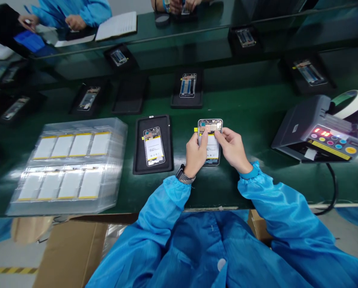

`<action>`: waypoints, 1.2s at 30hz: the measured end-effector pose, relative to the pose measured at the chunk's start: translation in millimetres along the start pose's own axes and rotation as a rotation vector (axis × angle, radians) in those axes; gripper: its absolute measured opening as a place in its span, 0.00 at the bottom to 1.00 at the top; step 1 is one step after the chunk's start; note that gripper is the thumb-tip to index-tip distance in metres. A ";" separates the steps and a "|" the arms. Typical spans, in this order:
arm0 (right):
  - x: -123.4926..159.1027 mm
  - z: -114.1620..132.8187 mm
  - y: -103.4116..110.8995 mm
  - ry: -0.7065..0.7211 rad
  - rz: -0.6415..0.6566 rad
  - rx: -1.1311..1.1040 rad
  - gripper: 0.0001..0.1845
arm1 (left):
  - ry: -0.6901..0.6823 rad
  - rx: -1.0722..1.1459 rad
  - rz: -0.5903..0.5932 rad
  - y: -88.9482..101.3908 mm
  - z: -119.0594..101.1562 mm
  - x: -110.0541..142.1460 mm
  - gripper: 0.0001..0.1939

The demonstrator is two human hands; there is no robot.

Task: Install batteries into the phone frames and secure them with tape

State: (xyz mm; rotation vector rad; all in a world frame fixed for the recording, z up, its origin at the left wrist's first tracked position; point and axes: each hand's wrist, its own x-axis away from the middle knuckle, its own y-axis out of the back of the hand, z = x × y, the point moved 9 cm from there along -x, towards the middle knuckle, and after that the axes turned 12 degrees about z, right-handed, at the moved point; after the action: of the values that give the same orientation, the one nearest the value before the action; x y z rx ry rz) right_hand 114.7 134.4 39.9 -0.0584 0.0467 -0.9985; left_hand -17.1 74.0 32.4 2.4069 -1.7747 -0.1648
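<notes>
The left hand (196, 154) and right hand (233, 149) hold a silver-framed open smartphone chassis (210, 125) over the dark green worktop (155, 190), their fingers (218, 135) pinching it. A white, yellow-edged battery (212, 147) lies in place; the upper circuit board (209, 127) remains uncovered.

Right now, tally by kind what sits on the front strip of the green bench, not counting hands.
Phone frames: 2 (one phone frame in the left hand and right hand, one phone frame on the black tray)
Black trays: 1
Clear tray stacks: 1 (clear tray stack)
Electric tape dispensers: 1 (electric tape dispenser)
Total: 5
</notes>
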 end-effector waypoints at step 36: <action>9.9 13.3 3.0 0.086 -0.032 0.214 0.19 | -0.039 0.008 0.050 -6.3 -2.0 4.3 0.25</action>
State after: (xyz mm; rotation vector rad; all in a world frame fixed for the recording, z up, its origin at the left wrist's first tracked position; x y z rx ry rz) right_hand 123.5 128.1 52.9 0.1804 0.0167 -1.0331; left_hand -9.5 71.8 33.2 2.3780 -1.8544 -0.2003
